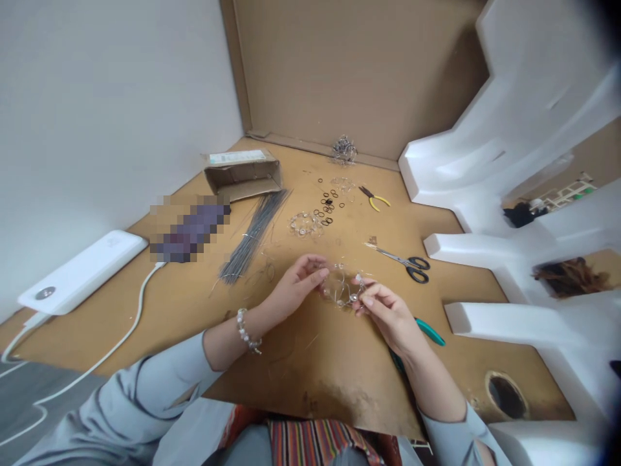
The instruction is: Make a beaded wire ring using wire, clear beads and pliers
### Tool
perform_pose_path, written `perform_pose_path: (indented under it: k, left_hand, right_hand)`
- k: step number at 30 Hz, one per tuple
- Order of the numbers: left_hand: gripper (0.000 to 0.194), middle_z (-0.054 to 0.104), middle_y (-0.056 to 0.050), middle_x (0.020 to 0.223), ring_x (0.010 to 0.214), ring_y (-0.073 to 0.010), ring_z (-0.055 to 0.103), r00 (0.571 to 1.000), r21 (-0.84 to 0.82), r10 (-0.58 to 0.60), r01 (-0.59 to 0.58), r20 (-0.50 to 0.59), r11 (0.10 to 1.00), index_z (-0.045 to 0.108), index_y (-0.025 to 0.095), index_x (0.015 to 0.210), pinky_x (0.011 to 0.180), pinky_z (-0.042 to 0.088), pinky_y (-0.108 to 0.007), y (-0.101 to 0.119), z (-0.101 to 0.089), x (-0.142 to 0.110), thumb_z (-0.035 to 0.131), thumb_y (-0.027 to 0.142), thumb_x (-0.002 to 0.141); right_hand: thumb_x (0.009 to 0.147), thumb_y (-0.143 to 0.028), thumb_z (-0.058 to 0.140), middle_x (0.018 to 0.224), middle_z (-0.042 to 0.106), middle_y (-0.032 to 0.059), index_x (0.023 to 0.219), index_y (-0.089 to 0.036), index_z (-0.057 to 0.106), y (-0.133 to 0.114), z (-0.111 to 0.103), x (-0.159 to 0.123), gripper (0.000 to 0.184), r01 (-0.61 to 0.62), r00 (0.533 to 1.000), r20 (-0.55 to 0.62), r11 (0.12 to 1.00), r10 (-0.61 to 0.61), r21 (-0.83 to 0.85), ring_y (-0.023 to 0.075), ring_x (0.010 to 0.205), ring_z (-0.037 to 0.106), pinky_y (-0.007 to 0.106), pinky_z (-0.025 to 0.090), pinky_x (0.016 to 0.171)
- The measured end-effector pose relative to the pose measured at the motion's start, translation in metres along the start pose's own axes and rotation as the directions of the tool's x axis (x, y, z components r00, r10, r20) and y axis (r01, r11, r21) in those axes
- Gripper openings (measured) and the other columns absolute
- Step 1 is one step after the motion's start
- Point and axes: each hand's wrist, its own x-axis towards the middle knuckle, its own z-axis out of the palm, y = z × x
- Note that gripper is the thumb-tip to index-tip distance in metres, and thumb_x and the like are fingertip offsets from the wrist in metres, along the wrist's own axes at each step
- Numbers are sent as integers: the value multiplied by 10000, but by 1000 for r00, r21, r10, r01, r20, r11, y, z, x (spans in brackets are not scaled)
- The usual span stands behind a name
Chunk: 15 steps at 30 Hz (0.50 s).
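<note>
Beaded wire ring [341,302], roundish, no clear long axis, near-left of the scissors [402,260], directly between left hand [301,279] and right hand [392,316], both nearly closed, pinching opposite edges, neither nearer.

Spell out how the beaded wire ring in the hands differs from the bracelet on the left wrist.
The beaded wire ring is held between the left hand and the right hand; the bracelet is worn around the wrist. The ring's beads sit apart, with thin wire showing; the bracelet's pale beads sit close together. Both are beaded loops.
</note>
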Motion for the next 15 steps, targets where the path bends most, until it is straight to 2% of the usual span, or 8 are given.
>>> perform_pose_path:
  k: [3, 6, 9, 12, 13, 15]
  left_hand:
    - [295, 638, -52, 995, 581, -84, 574, 1000, 85, -6, 7, -16, 996, 451, 173, 1057, 621, 479, -265, -6, 0, 2, 534, 372, 856]
    - [271, 641, -53, 984, 551, -86, 580, 999, 128, -38, 38, -7, 991, 437, 179, 1066, 592, 484, -265, -11, -1, 3, 502, 353, 869]
    - [279, 644, -47, 934, 538, -92, 591, 996, 162, -94, 94, -6, 982, 425, 182, 1081, 568, 488, -258, -12, -3, 5, 504, 334, 860]
    - [297, 625, -22, 833, 508, -102, 596, 986, 219, -167, 164, -9, 962, 413, 188, 1097, 507, 474, -240, -12, -4, 5, 508, 323, 851]
    - [302, 613, -13, 803, 503, -106, 599, 981, 234, -196, 191, -3, 953, 408, 189, 1103, 492, 470, -235, -11, -4, 5, 505, 320, 849]
    - [310, 591, -2, 773, 510, -116, 611, 968, 263, -251, 237, 23, 935, 395, 190, 1119, 489, 476, -236, -11, -4, 4, 491, 313, 851]
  right_hand:
    - [750, -390, 672, 792, 650, 34, 765, -168, 609, 3, 0, 2, 232, -75, 997, -31, 984, 71, -160, 108, 651, 568, 265, 469, 656]
    - [750, -452, 633, 564, 583, -13, 776, -162, 577, 7, 1, 4, 296, -150, 988, -98, 929, 123, -339, 101, 523, 525, 238, 432, 546]
    - [775, -451, 572, 574, 565, -24, 785, -174, 546, 11, 2, 4, 279, -159, 985, -130, 875, 112, -457, 95, 462, 501, 221, 386, 458]
    - [802, -387, 524, 667, 597, -9, 835, -187, 539, 13, 3, 3, 203, -95, 990, -139, 822, 19, -562, 100, 477, 528, 229, 405, 469]
    - [808, -362, 515, 679, 604, -6, 838, -192, 546, 13, 3, 3, 175, -66, 991, -131, 781, -19, -620, 106, 497, 538, 234, 417, 492]
    - [817, -312, 506, 680, 614, 0, 810, -199, 575, 11, 4, 2, 133, -5, 992, -86, 646, -94, -763, 123, 562, 559, 248, 431, 556]
